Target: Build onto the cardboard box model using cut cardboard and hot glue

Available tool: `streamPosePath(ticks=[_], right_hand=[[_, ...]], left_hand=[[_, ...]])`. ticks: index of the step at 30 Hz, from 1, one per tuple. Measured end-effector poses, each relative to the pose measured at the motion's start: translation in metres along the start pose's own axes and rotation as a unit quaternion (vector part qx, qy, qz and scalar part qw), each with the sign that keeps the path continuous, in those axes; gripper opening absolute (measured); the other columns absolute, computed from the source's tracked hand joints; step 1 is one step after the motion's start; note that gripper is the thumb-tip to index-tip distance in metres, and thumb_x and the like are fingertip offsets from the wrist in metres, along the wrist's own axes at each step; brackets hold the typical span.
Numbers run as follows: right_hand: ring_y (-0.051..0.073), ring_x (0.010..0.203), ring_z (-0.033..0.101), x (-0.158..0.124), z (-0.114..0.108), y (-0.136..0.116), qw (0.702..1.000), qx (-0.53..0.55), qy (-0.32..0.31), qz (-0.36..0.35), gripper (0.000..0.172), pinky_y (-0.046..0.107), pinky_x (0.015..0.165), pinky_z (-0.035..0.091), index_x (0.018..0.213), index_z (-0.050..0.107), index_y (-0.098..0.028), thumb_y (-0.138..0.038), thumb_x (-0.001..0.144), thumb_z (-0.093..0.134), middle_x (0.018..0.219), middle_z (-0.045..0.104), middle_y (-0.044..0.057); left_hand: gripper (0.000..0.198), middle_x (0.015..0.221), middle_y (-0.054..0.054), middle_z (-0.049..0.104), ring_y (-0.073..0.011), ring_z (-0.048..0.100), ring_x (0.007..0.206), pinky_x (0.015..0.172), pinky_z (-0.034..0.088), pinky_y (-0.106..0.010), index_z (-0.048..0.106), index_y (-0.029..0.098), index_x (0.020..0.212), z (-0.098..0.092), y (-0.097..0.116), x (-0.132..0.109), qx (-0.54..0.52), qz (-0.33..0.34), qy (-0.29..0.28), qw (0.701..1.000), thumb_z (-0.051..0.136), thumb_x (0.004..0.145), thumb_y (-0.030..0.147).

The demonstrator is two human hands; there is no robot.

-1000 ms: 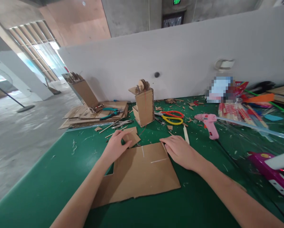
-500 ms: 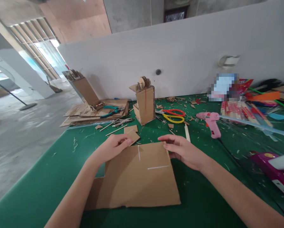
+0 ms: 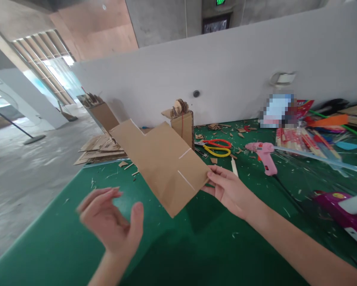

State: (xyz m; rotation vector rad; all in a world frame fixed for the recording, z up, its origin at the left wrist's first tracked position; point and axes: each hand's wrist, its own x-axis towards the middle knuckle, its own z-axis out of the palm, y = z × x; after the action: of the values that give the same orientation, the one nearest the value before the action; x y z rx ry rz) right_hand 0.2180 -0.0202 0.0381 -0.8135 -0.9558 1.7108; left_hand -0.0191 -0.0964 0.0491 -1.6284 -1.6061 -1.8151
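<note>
A flat brown cardboard sheet point(image 3: 157, 159) is raised off the table and tilted, with a notch in its upper edge and two white lines near its right corner. My right hand point(image 3: 226, 188) pinches that corner between thumb and fingers. To the lower left, my left hand point(image 3: 111, 218) is apart from the sheet, slightly blurred, its thumb and fingers spread and nothing in them. Behind the sheet stands a cardboard box model point(image 3: 183, 123) with round discs on top, its lower part hidden.
Scissors with red and yellow handles point(image 3: 217, 147), a pink glue gun point(image 3: 264, 155) and a purple device point(image 3: 342, 210) lie to the right on the green table point(image 3: 62, 222). Stacked cardboard point(image 3: 99, 149) sits at the back left. A white wall panel point(image 3: 232, 71) closes off the back.
The cardboard sheet has been lifted from the table and turned, held by my right hand. My left hand has let go of it and moved down and left.
</note>
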Motion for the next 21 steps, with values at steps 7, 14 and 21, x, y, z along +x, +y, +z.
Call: streamPosePath(ticks=[7,14,21], right_hand=[[0.016,0.093,0.064,-0.008,0.032,0.006,0.989,-0.109,-0.098,0.001,0.009,0.036,0.079,0.055,0.095,0.049,-0.02,-0.026,0.09,0.043,0.102,0.064,0.006],[0.031,0.105,0.057,0.052,-0.04,-0.045,0.553,-0.821,0.001,-0.142,0.022,0.047,0.086,0.047,0.094,0.065,-0.015,-0.018,0.087,0.044,0.104,0.065,0.016],[0.024,0.096,0.061,0.121,-0.071,-0.047,0.51,-0.858,0.048,-0.044,0.025,0.041,0.079,0.051,0.111,0.06,-0.01,-0.022,0.09,0.053,0.109,0.062,0.015]], left_hand=[[0.056,0.117,-0.01,0.064,-0.0272,0.06,0.111,0.085,0.057,-0.038,0.047,0.024,0.126,0.017,0.015,-0.03,-0.269,-0.502,-0.156,0.807,0.066,0.076,0.042],[0.061,0.104,-0.009,0.071,-0.0273,0.065,0.103,0.081,0.058,-0.034,0.059,0.019,0.12,0.008,0.012,0.0,-0.299,-0.46,-0.115,0.828,0.079,0.064,0.034],[0.059,0.105,-0.013,0.07,-0.0301,0.066,0.1,0.082,0.057,-0.039,0.061,0.013,0.116,0.029,0.028,0.013,-0.343,-0.422,-0.182,0.819,0.079,0.064,0.032]])
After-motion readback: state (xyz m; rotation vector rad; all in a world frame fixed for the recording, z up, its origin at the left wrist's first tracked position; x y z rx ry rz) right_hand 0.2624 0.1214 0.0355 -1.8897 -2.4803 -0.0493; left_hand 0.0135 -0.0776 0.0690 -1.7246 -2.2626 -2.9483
